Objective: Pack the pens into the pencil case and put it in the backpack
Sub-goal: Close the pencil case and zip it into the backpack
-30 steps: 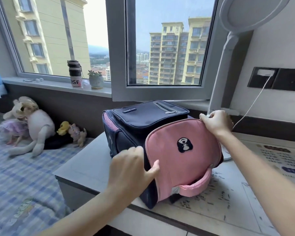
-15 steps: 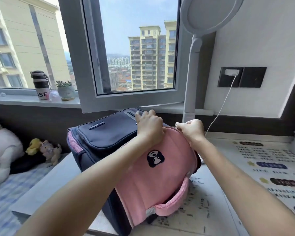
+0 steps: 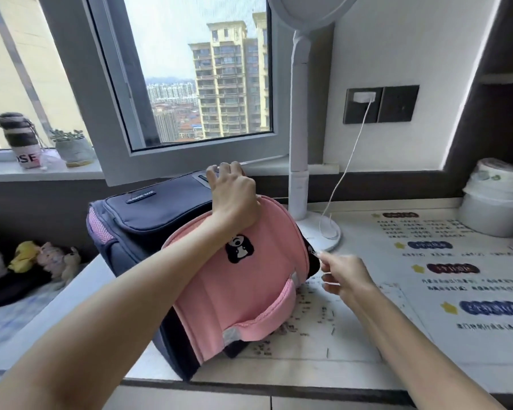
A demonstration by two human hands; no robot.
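A navy and pink backpack [image 3: 249, 291] lies on the desk with its pink front panel, marked by a small panda patch, facing me. My left hand [image 3: 234, 196] presses down on the top edge of the bag, fingers curled over it. My right hand [image 3: 344, 270] is at the bag's right side, thumb and finger pinched on the metal zipper pull [image 3: 314, 253]. No pens and no pencil case are in view.
A white desk lamp [image 3: 301, 161] stands just behind the bag, with a white charging cable [image 3: 342, 179] hanging from a wall socket. Printed sheets [image 3: 444, 279] cover the desk on the right. A white container [image 3: 495, 202] sits far right. Plush toys [image 3: 42, 258] lie on the left.
My right hand has moved from the top of the backpack down its right side with the zipper pull. My left hand stays on the top edge. The view has shifted right.
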